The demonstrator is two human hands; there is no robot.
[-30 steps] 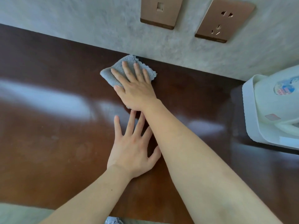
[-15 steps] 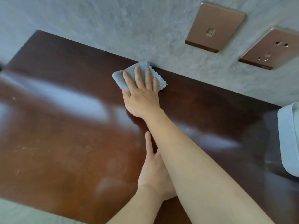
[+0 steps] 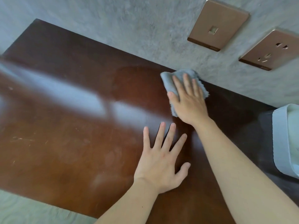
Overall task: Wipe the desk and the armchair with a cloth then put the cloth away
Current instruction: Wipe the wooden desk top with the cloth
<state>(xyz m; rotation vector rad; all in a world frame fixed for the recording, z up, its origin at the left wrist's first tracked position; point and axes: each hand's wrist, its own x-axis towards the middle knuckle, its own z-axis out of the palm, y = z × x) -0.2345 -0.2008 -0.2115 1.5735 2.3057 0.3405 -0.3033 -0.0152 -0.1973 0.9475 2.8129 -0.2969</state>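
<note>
Since the earlier frame, the left hand (image 3: 159, 160) had come out from behind the right forearm and lay flat on the desk (image 3: 68, 126), fingers spread, holding nothing. Right hand (image 3: 188, 101) pressed flat, fingers extended, on the grey cloth (image 3: 169, 83) at the desk's back edge against the wall (image 3: 129, 21).

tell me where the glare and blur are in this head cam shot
Head view: a broad white glare streaks across the desk left of the hands, washing out the wood grain; the far left edge is smeared with blur; the right hand on the cloth and the flat left hand stay fairly sharp; the wide lens tilts the wall plates.
</note>
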